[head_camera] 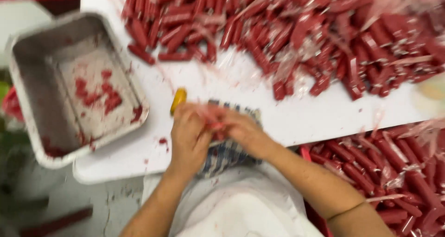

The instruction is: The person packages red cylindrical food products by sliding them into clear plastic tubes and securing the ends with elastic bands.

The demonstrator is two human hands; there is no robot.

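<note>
My left hand (pixel 187 137) and my right hand (pixel 243 130) meet at the near edge of a white table (pixel 259 109), over a blue checked cloth (pixel 227 153). Between the fingers sits a red sausage (pixel 214 125) in clear wrapping, and both hands grip it. A yellow handle (pixel 178 99), perhaps of a knife, sticks up from my left hand. The frame is blurred, so the blade is not visible. A large heap of red wrapped sausages (pixel 296 33) covers the far part of the table.
A metal tray (pixel 28 102) with red scraps stands at the left, overhanging the table corner. More red sausages (pixel 384 172) fill a container at the lower right. A white apron (pixel 232 209) covers my lap. Grey floor shows at the lower left.
</note>
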